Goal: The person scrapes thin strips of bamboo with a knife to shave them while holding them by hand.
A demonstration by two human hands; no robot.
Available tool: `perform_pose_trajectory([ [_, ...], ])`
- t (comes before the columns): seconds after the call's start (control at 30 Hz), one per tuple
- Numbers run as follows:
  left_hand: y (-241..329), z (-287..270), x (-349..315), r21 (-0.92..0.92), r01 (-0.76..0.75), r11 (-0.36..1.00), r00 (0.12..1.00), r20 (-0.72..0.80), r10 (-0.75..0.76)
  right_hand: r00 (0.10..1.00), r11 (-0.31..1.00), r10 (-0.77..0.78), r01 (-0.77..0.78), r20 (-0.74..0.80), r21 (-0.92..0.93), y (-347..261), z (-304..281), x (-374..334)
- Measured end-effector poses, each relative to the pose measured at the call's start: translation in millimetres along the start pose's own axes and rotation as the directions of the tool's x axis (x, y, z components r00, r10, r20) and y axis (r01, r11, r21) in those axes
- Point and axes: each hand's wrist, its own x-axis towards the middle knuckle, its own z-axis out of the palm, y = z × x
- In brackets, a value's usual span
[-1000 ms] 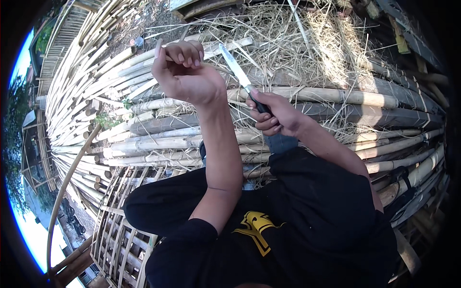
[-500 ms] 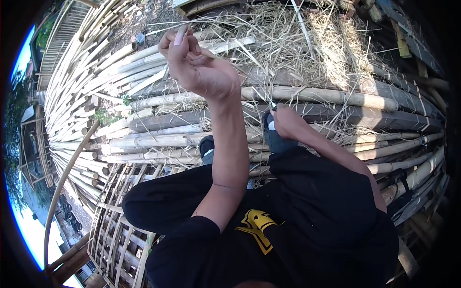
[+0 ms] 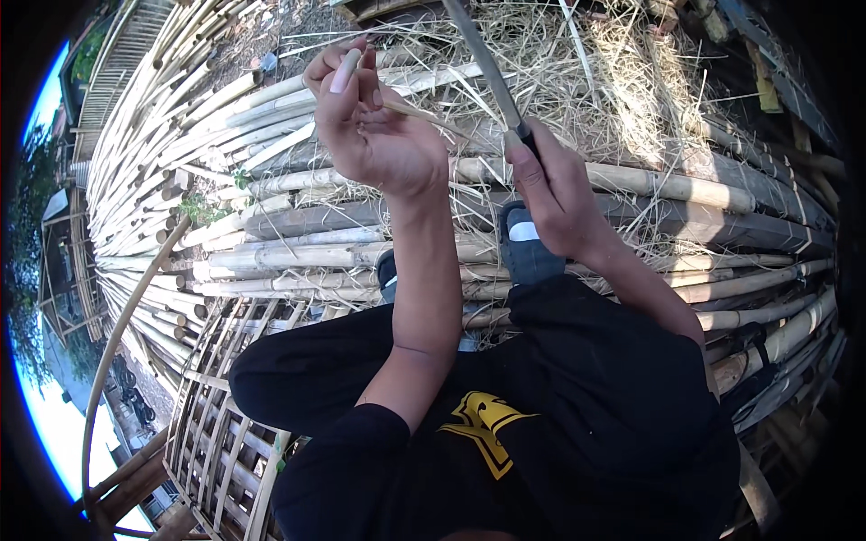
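Observation:
My right hand (image 3: 561,189) is closed round the dark handle of a long-bladed knife (image 3: 492,74). Its grey blade points up and away to the far edge of the view. To its left, my left hand (image 3: 383,140) is raised with the palm turned up and the fingers curled in a pinch. A thin, pale bamboo strip (image 3: 417,113) comes out of that grip toward the right; its far end is lost against the litter. Knife and strip appear apart.
Bamboo poles (image 3: 307,261) lie in rows beneath and around my shoes (image 3: 528,243). Loose shavings (image 3: 622,99) cover the ground ahead. A slatted bamboo lattice (image 3: 221,433) stands at lower left, beside a curved pole (image 3: 126,334). Wooden boards (image 3: 776,72) are at far right.
My right hand has risen from beside my shoe, and the knife blade has swung up into plain view. My left hand has shifted slightly, still pinching the strip.

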Motion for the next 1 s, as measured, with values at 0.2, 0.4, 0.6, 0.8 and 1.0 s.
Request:
perform_pose_trajectory([
  [0.2,8,-14,-4,0.105,-0.068,0.992,0.989,0.135,0.054,0.905,0.885,0.355,-0.244,0.235,-0.397,-18,-20,9],
  [0.4,3,-6,-11,0.071,-0.175,0.982,0.963,0.221,0.155,0.929,0.795,0.264,-0.058,0.259,-0.604,30,-9,-11],
  [0.6,9,-4,-13,0.029,-0.120,0.992,0.981,0.155,0.114,0.986,0.966,0.139,-0.113,0.097,-0.233,-23,-26,16],
  [0.8,5,-24,-5,-0.085,-0.205,0.975,0.928,0.301,0.221,0.924,0.697,0.308,-0.058,0.226,-0.714,40,-41,5],
  [1.0,21,-15,-10,-0.013,0.017,1.000,0.965,0.262,-0.013,0.988,0.971,0.121,-0.097,0.100,-0.220,4,-34,6],
])
